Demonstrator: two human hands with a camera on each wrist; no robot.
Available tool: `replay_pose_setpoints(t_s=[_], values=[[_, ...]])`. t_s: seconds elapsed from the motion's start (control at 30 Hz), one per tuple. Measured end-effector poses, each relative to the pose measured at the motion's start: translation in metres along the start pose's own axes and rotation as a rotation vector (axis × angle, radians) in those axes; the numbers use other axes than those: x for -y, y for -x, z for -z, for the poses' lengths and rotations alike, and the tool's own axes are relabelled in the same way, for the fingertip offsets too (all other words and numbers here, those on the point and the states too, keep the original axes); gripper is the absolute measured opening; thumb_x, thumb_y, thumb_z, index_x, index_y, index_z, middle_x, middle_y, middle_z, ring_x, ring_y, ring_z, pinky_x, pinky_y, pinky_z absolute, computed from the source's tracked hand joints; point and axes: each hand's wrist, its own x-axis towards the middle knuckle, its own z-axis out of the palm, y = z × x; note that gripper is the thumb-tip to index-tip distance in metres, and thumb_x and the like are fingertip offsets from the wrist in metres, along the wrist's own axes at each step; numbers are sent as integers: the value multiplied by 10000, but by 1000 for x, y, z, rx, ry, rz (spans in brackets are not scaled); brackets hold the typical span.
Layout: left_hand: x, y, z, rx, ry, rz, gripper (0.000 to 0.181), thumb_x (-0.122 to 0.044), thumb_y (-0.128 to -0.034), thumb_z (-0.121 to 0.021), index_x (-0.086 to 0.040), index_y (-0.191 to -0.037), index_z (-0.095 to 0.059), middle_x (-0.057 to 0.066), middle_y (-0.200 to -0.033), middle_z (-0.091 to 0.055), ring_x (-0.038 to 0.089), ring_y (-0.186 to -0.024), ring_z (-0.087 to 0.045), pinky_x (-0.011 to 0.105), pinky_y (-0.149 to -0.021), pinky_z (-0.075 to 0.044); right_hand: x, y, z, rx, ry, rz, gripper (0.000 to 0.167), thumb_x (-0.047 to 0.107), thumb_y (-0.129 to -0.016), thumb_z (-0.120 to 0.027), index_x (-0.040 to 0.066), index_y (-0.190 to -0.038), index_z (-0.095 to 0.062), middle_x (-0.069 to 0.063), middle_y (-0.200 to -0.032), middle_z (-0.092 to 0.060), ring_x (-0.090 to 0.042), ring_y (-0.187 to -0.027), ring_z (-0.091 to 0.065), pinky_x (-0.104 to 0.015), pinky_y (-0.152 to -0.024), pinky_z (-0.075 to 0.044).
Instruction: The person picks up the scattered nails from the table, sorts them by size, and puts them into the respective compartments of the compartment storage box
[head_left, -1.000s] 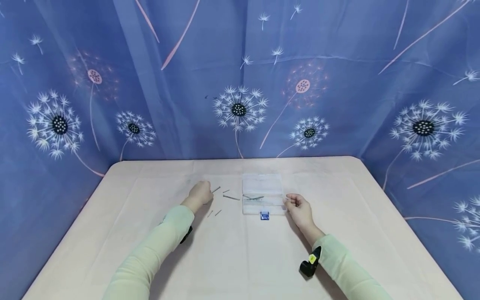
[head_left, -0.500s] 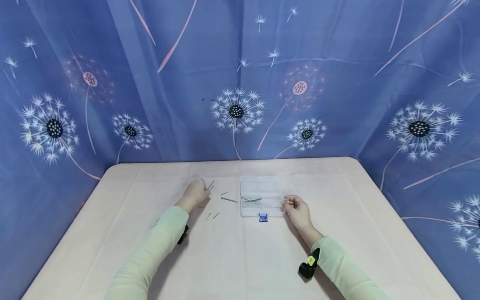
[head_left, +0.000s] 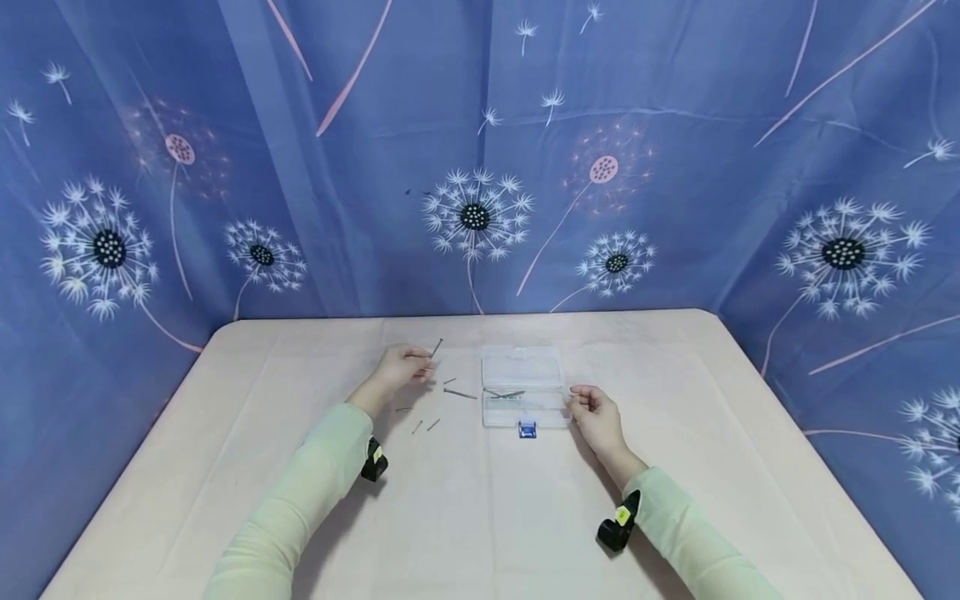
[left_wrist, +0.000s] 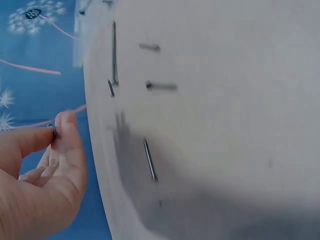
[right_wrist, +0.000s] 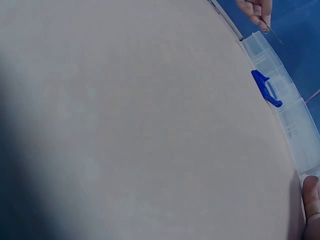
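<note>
My left hand (head_left: 405,367) pinches a nail (head_left: 437,347) between thumb and fingertips, above the left part of the table. In the left wrist view only the nail's end (left_wrist: 53,129) shows at the fingertips. To the right lies a clear plastic box (head_left: 522,422), lid laid back, with a blue latch (head_left: 528,430) at its front. A few long nails (head_left: 510,395) rest in it, one overlapping its left edge. At the box's right end, my right hand (head_left: 600,423) holds its edge between thumb and fingers; the right wrist view shows just part of this hand.
Between left hand and box lie a long nail (head_left: 460,393) and a short one (head_left: 450,381). Several more small nails, such as this nail (head_left: 433,424), are scattered nearer me. A blue dandelion-print curtain (head_left: 360,208) stands behind the pale tabletop (head_left: 480,517).
The left hand has risen from the tabletop and turned, its nail now pointing upward. A small nail it was covering has come into view. The right hand stays at the box.
</note>
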Motion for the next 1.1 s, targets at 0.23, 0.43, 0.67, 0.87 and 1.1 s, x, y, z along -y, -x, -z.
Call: replay_pose_setpoints(t_s=[0.23,0.43,0.67,0.87,1.1], values=[[-8,7,-18,40,153,70,327,-35,-974,-467,130,-1256,-473,278,-1232,-584,37,-716,-642,164,-716,-542,6,0,5,35,32,-35,296,77,-907,-580,-51,-1174,-586,-127,-963,-606,-39,-729,-518,-131,-627,-457],[-12,9,-38,87,150,63,292,-33,-961,-491,127,-1204,-504,250,-1140,-643,45,-694,-642,172,-698,-545,8,-2,11,79,-22,-41,296,14,-897,-552,-103,-1168,-573,-115,-917,-625,-30,-708,-532,-131,-636,-469],[-8,6,-54,117,120,75,270,-52,-966,-496,102,-1186,-526,219,-1118,-659,46,-700,-641,170,-701,-543,3,-3,12,131,-103,-58,314,-34,-897,-512,-141,-1191,-533,-136,-958,-620,4,-732,-533,-113,-658,-485],[-6,4,-61,127,134,78,260,-30,-960,-495,122,-1169,-522,236,-1106,-656,51,-694,-646,177,-699,-547,1,-3,10,136,-103,-26,308,-37,-898,-499,-137,-1187,-542,-150,-958,-618,-11,-731,-539,-115,-663,-484],[-11,7,-71,150,133,80,258,-19,-955,-500,133,-1162,-521,222,-1052,-672,51,-686,-638,184,-723,-549,1,-3,12,116,-83,-31,298,-41,-885,-512,-121,-1168,-558,-72,-890,-594,-20,-714,-523,-111,-640,-477]])
